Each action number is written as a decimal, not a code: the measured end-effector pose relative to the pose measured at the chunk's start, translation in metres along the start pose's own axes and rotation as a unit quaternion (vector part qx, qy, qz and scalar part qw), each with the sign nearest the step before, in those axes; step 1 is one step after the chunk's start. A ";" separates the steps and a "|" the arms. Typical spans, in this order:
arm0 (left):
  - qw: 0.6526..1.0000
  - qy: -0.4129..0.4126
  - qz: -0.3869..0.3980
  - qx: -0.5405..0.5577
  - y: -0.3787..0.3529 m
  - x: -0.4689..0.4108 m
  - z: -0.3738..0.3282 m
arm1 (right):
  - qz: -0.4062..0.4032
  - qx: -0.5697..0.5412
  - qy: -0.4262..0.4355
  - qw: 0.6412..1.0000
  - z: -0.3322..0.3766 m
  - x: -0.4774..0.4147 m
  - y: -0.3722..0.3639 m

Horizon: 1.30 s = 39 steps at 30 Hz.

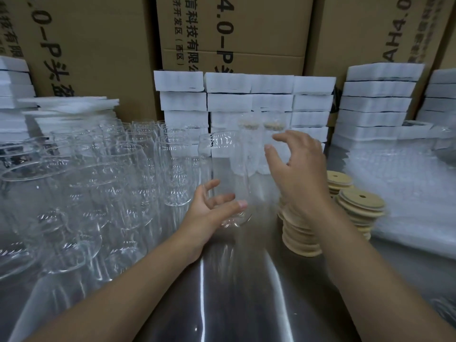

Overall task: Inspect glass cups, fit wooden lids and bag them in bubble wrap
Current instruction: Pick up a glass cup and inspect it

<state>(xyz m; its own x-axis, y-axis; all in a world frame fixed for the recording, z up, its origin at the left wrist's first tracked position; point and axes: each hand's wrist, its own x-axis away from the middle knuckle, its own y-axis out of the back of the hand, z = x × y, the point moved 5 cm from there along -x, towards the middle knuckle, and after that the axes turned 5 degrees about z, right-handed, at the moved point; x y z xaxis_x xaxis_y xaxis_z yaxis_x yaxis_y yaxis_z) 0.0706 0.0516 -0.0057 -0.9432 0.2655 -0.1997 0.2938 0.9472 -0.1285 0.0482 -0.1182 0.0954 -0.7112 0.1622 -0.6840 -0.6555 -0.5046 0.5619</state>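
Note:
A clear glass cup point(228, 166) is raised over the steel table, mouth tilted away from me. My left hand point(212, 211) grips its base, fingers curled around the bottom. My right hand point(296, 169) hovers just right of the cup with fingers spread, holding nothing. Stacks of round wooden lids point(360, 206) with small holes stand to the right, partly behind my right wrist. Two bagged cups with lids point(261, 141) stand behind the raised cup. Sheets of bubble wrap point(407, 183) lie at the far right.
Many bare glass cups point(98, 183) crowd the left half of the steel table point(237, 292). White foam blocks point(246, 99) are stacked along the back, with large cardboard boxes point(234, 33) behind them.

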 end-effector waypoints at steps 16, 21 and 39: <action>0.996 -0.038 -0.012 -0.078 0.007 -0.005 0.003 | 0.144 0.239 -0.145 0.949 -0.048 -0.012 -0.009; 0.984 -0.052 -0.025 -0.168 0.007 -0.005 0.003 | -0.019 -0.168 -0.073 0.983 -0.026 -0.009 0.007; 0.976 -0.060 -0.006 -0.210 0.001 -0.001 0.000 | 0.151 -0.413 -0.003 0.898 0.015 0.010 -0.013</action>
<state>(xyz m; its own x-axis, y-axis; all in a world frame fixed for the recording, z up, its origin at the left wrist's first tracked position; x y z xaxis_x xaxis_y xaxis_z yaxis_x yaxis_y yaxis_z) 0.0719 0.0523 -0.0056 -0.9139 0.2540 -0.3168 0.1689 0.9473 0.2723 0.0460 -0.0970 0.0878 -0.8273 -0.0843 -0.5554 -0.0223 -0.9830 0.1824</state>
